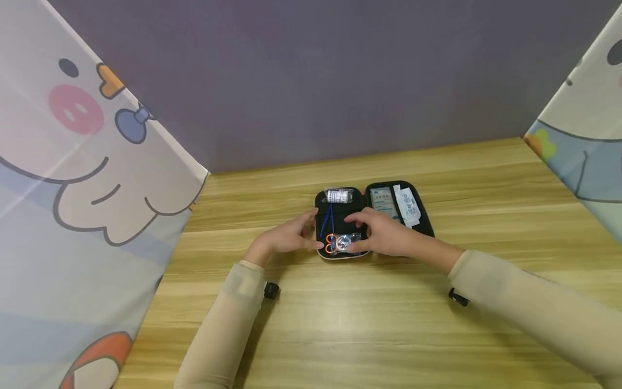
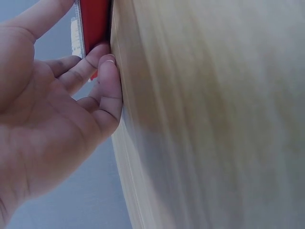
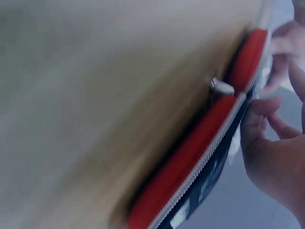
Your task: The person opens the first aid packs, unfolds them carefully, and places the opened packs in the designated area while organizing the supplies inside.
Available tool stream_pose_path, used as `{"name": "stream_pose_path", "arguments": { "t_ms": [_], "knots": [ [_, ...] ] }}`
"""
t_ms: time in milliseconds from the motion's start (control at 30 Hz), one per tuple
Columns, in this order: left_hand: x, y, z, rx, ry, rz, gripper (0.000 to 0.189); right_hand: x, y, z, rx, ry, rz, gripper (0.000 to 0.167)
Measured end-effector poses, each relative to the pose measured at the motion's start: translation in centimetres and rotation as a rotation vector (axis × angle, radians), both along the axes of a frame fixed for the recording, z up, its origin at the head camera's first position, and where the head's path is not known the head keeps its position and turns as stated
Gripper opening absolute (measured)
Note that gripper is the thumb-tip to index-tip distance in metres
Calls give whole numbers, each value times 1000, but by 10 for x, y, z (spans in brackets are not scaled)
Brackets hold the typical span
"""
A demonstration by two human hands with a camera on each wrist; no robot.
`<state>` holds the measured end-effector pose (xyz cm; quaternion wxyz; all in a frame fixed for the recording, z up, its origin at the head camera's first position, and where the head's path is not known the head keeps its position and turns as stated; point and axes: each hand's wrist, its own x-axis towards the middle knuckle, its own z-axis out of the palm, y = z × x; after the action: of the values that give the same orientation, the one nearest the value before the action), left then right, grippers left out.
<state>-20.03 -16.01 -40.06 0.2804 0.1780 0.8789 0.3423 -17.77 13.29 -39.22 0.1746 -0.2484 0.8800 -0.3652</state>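
An open zip case (image 1: 342, 223), black inside and red outside, lies on the table. Its left half holds a wrapped white roll (image 1: 338, 196), blue tweezers (image 1: 328, 219), orange-handled scissors (image 1: 330, 244) and a clear packet with a white ring (image 1: 344, 243). My left hand (image 1: 290, 235) rests against the case's left edge, thumb at the lower corner; in the left wrist view its fingertips touch the red side (image 2: 96, 21). My right hand (image 1: 386, 233) reaches over the case, thumb on the packet and index finger apart from it. Its palm hides part of the case.
The case's right half holds flat packets (image 1: 384, 202) and a white paper sleeve (image 1: 409, 207). A grey panel (image 1: 311, 81) stands behind the wooden table (image 1: 340, 324). Cartoon-printed sheets (image 1: 97, 189) hang at both sides.
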Motion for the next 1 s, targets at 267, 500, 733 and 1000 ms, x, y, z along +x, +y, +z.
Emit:
{"name": "stream_pose_path", "arguments": {
  "t_ms": [267,500,733,1000],
  "knots": [
    [-3,2,-2,-22,7,5,107,11,-7,-12,75,105,-30,71],
    [1,2,-3,-5,-5,18,106,14,-9,-17,95,133,-54,59],
    [3,-2,-5,7,0,17,106,15,-9,-22,68,146,-53,54],
    [2,-1,-5,3,-9,22,106,16,-6,-23,96,261,-18,41]
  ]
}}
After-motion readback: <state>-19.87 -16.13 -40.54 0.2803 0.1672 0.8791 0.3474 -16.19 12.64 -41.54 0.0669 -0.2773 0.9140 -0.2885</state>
